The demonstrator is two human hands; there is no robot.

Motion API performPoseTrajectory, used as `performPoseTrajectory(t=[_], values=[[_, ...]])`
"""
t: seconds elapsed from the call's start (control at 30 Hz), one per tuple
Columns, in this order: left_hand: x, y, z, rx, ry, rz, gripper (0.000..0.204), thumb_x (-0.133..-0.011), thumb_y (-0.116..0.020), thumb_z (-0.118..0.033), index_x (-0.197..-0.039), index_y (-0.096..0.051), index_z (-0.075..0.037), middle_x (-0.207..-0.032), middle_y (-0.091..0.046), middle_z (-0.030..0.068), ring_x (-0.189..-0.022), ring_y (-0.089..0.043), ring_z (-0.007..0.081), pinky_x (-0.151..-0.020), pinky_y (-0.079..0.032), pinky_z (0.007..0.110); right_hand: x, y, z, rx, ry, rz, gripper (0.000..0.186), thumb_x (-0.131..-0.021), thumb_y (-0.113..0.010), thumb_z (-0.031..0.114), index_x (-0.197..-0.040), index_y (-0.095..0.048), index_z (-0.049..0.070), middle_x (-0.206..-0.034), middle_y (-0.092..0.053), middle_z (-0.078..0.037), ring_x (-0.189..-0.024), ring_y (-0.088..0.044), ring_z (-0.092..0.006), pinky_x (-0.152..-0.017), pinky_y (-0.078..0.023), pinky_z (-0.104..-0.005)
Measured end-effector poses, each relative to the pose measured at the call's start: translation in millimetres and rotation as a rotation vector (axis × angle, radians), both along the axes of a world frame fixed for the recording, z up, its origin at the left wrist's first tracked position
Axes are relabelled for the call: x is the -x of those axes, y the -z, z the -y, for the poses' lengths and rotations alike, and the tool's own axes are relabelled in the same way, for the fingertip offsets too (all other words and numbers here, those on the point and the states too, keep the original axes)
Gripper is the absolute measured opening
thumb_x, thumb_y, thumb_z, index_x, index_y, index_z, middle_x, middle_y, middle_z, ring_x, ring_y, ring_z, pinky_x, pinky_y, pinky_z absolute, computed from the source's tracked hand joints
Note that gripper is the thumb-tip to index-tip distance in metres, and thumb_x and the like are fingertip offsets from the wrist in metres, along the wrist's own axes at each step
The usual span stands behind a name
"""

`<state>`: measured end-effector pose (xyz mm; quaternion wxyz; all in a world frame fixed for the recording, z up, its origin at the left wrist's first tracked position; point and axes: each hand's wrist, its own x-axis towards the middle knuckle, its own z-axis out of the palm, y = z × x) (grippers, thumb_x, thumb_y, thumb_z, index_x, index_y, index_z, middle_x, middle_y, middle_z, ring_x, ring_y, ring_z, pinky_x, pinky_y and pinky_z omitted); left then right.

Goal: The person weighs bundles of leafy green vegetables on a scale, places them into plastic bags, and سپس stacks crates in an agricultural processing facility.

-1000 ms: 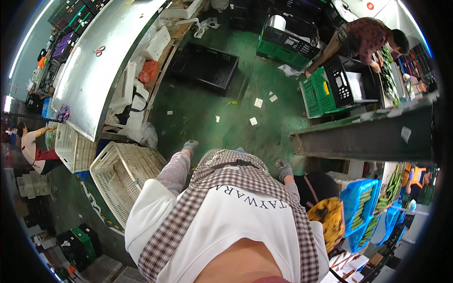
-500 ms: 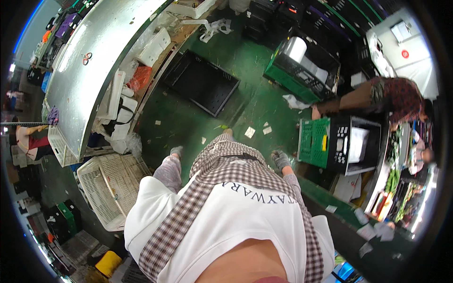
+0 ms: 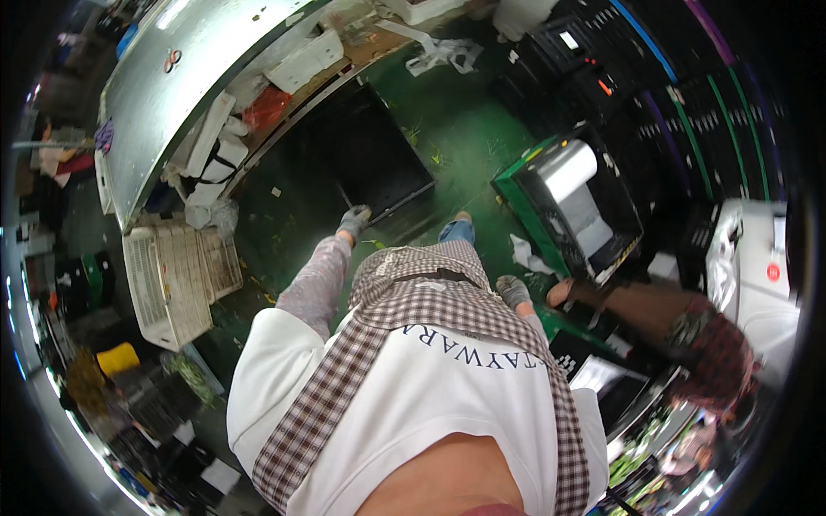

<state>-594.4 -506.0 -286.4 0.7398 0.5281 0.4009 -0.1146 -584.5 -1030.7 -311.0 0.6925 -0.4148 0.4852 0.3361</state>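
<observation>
My left hand, in a grey glove, reaches down to the near rim of a black plastic crate on the green floor. It overlaps the rim, but blur hides whether its fingers grip it. The crate's inside is dark and no contents show. Hanging low at my right side, my right hand wears a grey glove too. Its fingers are loosely apart, and nothing shows in them.
A metal-topped table with red-handled scissors stands left. A white basket is below it. A green-and-black crate holding a clear roll lies right. A co-worker bends nearby; black crates are stacked behind.
I have turned rightward and stepped closer to the black crate. My left hand has moved forward from beside my leg to its rim. My right hand remains low at my side.
</observation>
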Motion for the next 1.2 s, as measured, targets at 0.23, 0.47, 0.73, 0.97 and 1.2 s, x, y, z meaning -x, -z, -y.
performPoseTrajectory(t=[0.23, 0.47, 0.73, 0.97, 1.2], values=[[113, 71, 32, 0.193, -0.333, -0.508, 0.016, -0.077, -0.051, -0.025, -0.061, -0.05, -0.019, -0.046, -0.039, 0.0, -0.036, -0.035, 0.0141, -0.035, -0.023, 0.031, -246, -98, 14, 0.614, -0.994, 0.822, 0.016, -0.079, -0.055, 0.014, -0.093, -0.056, 0.008, -0.074, -0.057, -0.002, -0.058, -0.047, -0.0096, -0.053, -0.041, -0.0231], [11, 95, 68, -0.38, 0.109, -0.683, 0.047, -0.074, -0.049, -0.042, -0.109, -0.048, -0.01, -0.11, -0.05, 0.0089, -0.102, -0.045, 0.0213, -0.082, -0.038, 0.035, -297, -16, 29, 0.504, -1.0, 0.939, 0.011, -0.081, -0.049, 0.016, -0.081, -0.055, 0.007, -0.063, -0.049, 0.001, -0.05, -0.041, -0.009, -0.044, -0.037, -0.0245], [-112, 165, 64, -0.438, 0.215, -0.439, 0.022, -0.072, -0.06, -0.021, -0.091, -0.056, -0.008, -0.081, -0.059, 0.0085, -0.074, -0.053, 0.0172, -0.068, -0.042, 0.032, -242, -55, 79, 0.002, -1.227, 0.256, 0.009, -0.074, -0.048, 0.006, -0.078, -0.056, 0.008, -0.062, -0.051, -0.004, -0.053, -0.047, -0.0162, -0.05, -0.041, -0.0306], [-152, 253, 34, -0.475, 0.807, -0.799, 0.049, -0.071, -0.052, -0.044, -0.11, -0.051, -0.015, -0.109, -0.053, 0.0123, -0.1, -0.051, 0.0271, -0.084, -0.041, 0.038, -249, 101, -25, 0.266, -1.206, 0.004, 0.008, -0.075, -0.049, 0.007, -0.08, -0.055, 0.008, -0.062, -0.052, -0.005, -0.053, -0.048, -0.0156, -0.049, -0.041, -0.0295], [-133, 360, 52, -0.628, 0.886, -0.668, 0.065, -0.068, -0.059, -0.043, -0.12, -0.038, -0.011, -0.121, -0.041, 0.0118, -0.115, -0.036, 0.0277, -0.095, -0.027, 0.042, -204, 182, -87, 0.217, -1.144, -0.054, 0.008, -0.076, -0.05, 0.008, -0.082, -0.055, 0.008, -0.063, -0.052, -0.005, -0.053, -0.048, -0.015, -0.049, -0.041, -0.0283]])
